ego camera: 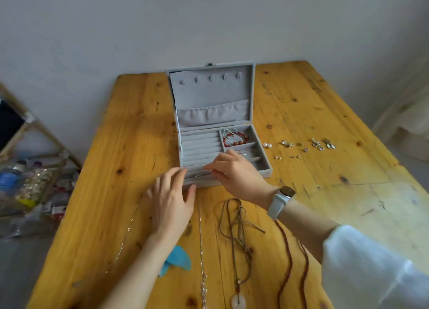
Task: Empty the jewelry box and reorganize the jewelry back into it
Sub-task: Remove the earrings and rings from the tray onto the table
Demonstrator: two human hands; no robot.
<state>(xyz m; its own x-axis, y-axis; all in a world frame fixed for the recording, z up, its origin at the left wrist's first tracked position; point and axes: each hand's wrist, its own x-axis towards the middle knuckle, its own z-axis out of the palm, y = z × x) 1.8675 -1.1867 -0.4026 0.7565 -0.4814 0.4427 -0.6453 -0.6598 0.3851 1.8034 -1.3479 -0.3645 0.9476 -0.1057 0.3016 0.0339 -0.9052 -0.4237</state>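
Note:
A grey velvet jewelry box (262,162) stands open on the wooden table, its lid upright with hooks and a pocket. A red bead bracelet (235,139) lies in its back right compartment, and a small ring (197,175) sits in the front ring roll. My right hand (234,171) reaches over the ring rolls, fingertips pressed to the front row. My left hand (170,198) rests with straight fingers against the box's front left corner. Several necklaces lie in front of the box: a brown cord with a white disc pendant (238,302), a silver chain (201,250), a dark red bead strand (290,257).
Earrings (322,144) and two pearl studs (267,144) are scattered on the table right of the box. A thin chain (126,234) and a turquoise piece (177,260) lie by my left forearm. A wooden rack (34,169) with bottles stands left of the table.

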